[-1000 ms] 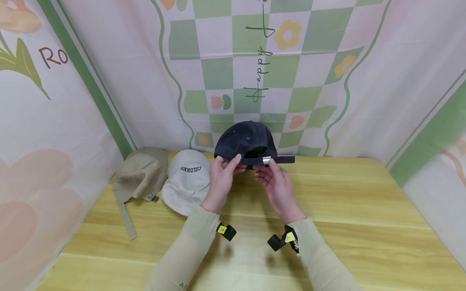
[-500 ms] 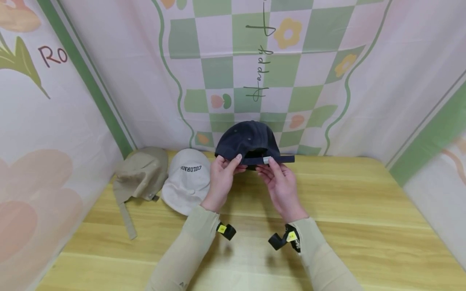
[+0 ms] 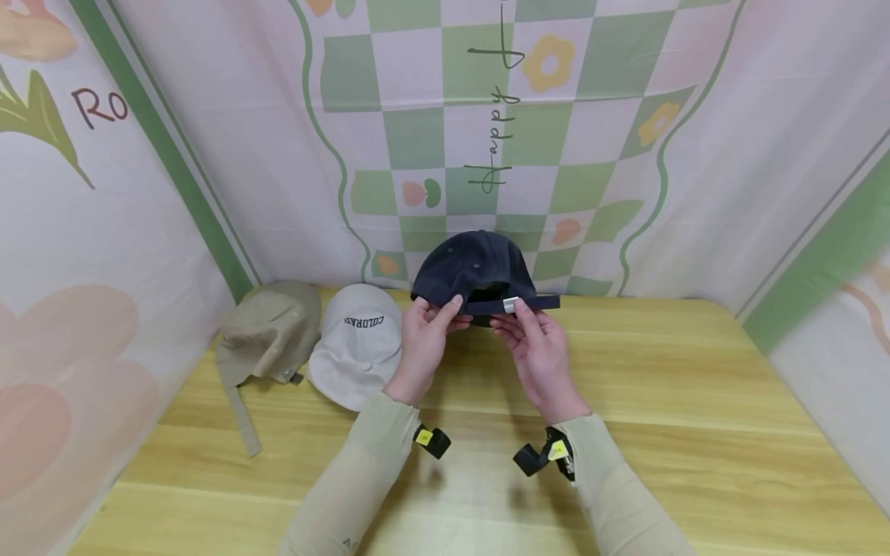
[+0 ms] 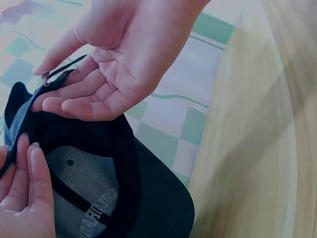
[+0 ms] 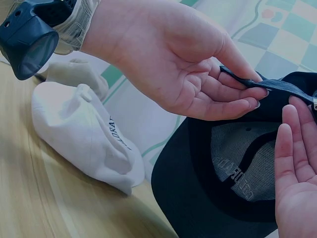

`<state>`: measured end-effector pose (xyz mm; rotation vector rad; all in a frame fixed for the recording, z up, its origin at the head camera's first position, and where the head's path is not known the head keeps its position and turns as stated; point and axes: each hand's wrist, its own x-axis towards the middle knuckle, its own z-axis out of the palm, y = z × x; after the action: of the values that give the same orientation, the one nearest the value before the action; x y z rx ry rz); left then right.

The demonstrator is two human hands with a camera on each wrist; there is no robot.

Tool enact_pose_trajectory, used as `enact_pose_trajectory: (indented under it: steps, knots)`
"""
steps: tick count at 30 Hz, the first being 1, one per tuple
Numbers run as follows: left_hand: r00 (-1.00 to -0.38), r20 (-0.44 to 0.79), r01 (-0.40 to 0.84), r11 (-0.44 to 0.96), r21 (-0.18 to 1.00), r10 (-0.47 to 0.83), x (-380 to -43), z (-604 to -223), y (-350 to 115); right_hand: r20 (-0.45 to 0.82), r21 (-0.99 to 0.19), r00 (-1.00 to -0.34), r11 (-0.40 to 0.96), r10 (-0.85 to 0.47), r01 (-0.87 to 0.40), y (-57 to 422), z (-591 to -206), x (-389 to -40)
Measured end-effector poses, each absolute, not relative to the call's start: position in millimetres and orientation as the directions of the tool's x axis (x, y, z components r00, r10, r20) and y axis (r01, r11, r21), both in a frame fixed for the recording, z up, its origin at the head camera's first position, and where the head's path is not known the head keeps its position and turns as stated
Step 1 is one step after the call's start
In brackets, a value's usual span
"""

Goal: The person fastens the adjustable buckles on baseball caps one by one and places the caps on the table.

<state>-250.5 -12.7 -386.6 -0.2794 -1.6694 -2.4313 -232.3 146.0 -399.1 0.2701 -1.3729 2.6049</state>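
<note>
A navy baseball cap (image 3: pixel 473 259) is held up at the back of the table, its rear opening and strap (image 3: pixel 480 307) facing me. My left hand (image 3: pixel 420 344) pinches the strap's left end by the cap's edge. With thumb and fingers, my right hand (image 3: pixel 542 355) pinches the strap at its silver buckle (image 3: pixel 511 305); the loose strap end sticks out to the right. In the left wrist view the cap's lining (image 4: pixel 84 183) and dark brim (image 4: pixel 166 188) show below the right hand (image 4: pixel 124 64). The right wrist view shows the left hand (image 5: pixel 173 59) on the strap.
To the left on the wooden table (image 3: pixel 660 401) lie a white cap (image 3: pixel 354 340) with dark lettering and a beige cap (image 3: pixel 274 324) with its strap hanging loose. A printed checkered curtain (image 3: pixel 473 139) closes off the back, right behind the navy cap.
My right hand and the buckle have shifted slightly to the right, and the loose strap end reaches a little less far out. The left hand has hardly moved.
</note>
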Motion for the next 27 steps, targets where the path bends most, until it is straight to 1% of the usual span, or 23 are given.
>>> enact_pose_trajectory:
  steps: [10, 16, 22, 27]
  knots:
    - [-0.968, 0.251, 0.247, -0.324, 0.913, -0.031, -251.1, -389.3, -13.3, 0.212, -0.83, -0.972, -0.506, 0.1, -0.233, 147.5, -397.2, -232.2]
    - [-0.969, 0.249, 0.236, -0.323, 0.917, -0.003, -250.9, -391.0, -12.9, 0.214, -0.828, -0.971, -0.509, 0.103, -0.236, 147.2, -396.3, -231.9]
    - [-0.97, 0.239, 0.21, -0.375, 0.903, 0.033, -250.9, -390.4, -14.2, 0.216, -0.821, -0.97, -0.518, 0.109, -0.24, 146.5, -396.5, -232.3]
    - [-0.978, 0.208, 0.181, -0.42, 0.889, 0.018, -252.1, -388.4, -16.8, 0.223, -0.817, -0.969, -0.521, 0.111, -0.248, 147.0, -397.5, -232.8]
